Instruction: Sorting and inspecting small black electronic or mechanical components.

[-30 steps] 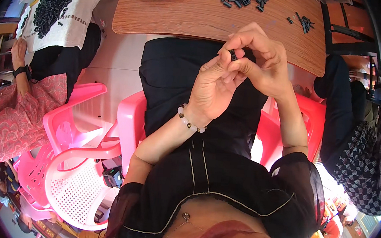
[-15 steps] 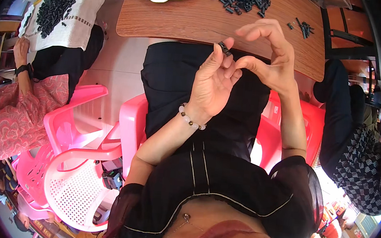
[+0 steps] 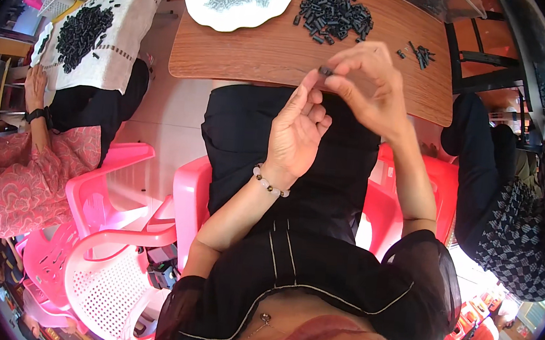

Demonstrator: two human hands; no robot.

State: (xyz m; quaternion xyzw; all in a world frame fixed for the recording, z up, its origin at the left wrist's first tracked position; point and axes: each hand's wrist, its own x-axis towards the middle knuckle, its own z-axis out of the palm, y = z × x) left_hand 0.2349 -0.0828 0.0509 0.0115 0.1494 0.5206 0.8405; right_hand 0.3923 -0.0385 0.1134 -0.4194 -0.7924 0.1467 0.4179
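Note:
A small black cylinder-shaped part (image 3: pixel 325 71) is at the fingertips of both hands, above my lap near the front edge of the table. The thumb and forefinger of my right hand (image 3: pixel 373 96) pinch it from the right. From the left, my left hand (image 3: pixel 297 136) meets it with a fingertip, palm turned up, its other fingers curled. Its thumb lies close to the forefinger, and the exact grip there is partly hidden. Beyond the hands, a pile of similar black parts (image 3: pixel 334 15) lies on the brown wooden table (image 3: pixel 231 58).
A white scalloped plate (image 3: pixel 199 12) of small clear pieces stands left of the pile. A few black parts (image 3: pixel 421 55) lie apart at right. Another person's hand (image 3: pixel 35 89) is by a cloth-covered surface (image 3: pixel 117 40) at left. Pink plastic chairs (image 3: pixel 111 279) stand behind.
My right hand has closed from an open curve onto the black part, which was in my left fingertips. The left hand has lowered slightly. The view now takes in more of the table.

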